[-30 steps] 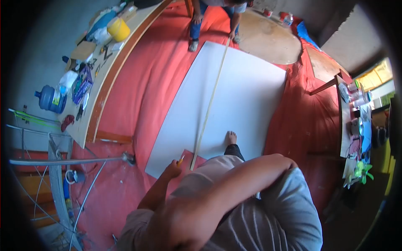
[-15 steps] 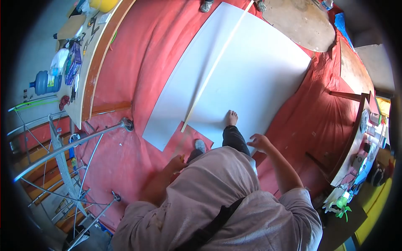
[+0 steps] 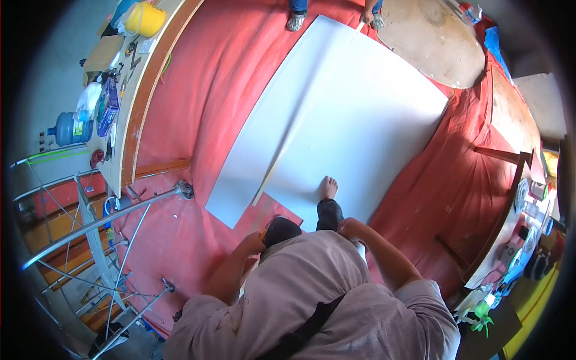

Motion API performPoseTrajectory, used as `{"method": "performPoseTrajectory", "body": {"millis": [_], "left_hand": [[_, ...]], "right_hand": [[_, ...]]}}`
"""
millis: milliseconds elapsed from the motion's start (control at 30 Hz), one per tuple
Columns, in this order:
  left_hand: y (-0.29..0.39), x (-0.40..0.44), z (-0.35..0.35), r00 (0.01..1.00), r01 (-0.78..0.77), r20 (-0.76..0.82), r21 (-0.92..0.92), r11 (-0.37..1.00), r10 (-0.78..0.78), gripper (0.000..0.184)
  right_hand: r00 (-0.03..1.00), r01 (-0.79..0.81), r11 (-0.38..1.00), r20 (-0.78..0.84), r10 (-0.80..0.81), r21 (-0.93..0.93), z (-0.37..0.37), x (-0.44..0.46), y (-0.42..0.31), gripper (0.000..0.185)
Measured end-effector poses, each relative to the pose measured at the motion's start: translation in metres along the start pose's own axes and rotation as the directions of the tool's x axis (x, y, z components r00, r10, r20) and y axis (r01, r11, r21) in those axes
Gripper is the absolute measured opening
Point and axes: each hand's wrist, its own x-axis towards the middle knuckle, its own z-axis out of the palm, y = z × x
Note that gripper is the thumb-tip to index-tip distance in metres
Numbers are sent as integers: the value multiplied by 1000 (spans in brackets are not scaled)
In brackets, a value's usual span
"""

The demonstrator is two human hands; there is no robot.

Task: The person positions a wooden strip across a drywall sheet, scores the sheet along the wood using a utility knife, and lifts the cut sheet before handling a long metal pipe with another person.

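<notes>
A large white sheet (image 3: pixel 354 120) lies on the red floor covering, with a notch cut at its near edge. Along it runs a long, thin wooden strip (image 3: pixel 273 167), its near end reaching the notch. My left hand (image 3: pixel 252 243) is closed beside my left knee, with a small yellow-orange thing (image 3: pixel 263 235) showing at its fingers, too small to name. My right hand (image 3: pixel 350 228) is down at my right thigh, its fingers mostly hidden. My bare right foot (image 3: pixel 329 188) stands on the sheet. At the far end, another person's hand (image 3: pixel 366 17) holds the strip.
Left stands a workbench (image 3: pixel 135 102) with tools, a yellow bucket (image 3: pixel 145 19) and a blue water jug (image 3: pixel 71 128). Metal scaffold tubing (image 3: pixel 108 222) fills the lower left. A cluttered table (image 3: pixel 501 228) is at right. The other person's shoes (image 3: pixel 296 22) are beyond the sheet.
My right hand has come in from the side to my thigh, and my left knee has risen into view. The strip's near end has shifted toward me; the other person's hand now shows.
</notes>
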Motion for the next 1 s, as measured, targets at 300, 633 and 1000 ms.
{"method": "performPoseTrajectory", "body": {"millis": [300,633,1000], "left_hand": [[-33,12,7,926,5,350,-391,920,143,31],[-25,172,-3,929,-357,-108,-7,934,354,43],[17,489,-7,782,-277,-557,92,957,280,43]], "right_hand": [[959,97,988,276,-60,-120,-21,0,-19,28],[933,17,992,358,29,-123,-62,80,-45,26],[941,-200,928,-324,94,-314,-158,448,51,46]]}}
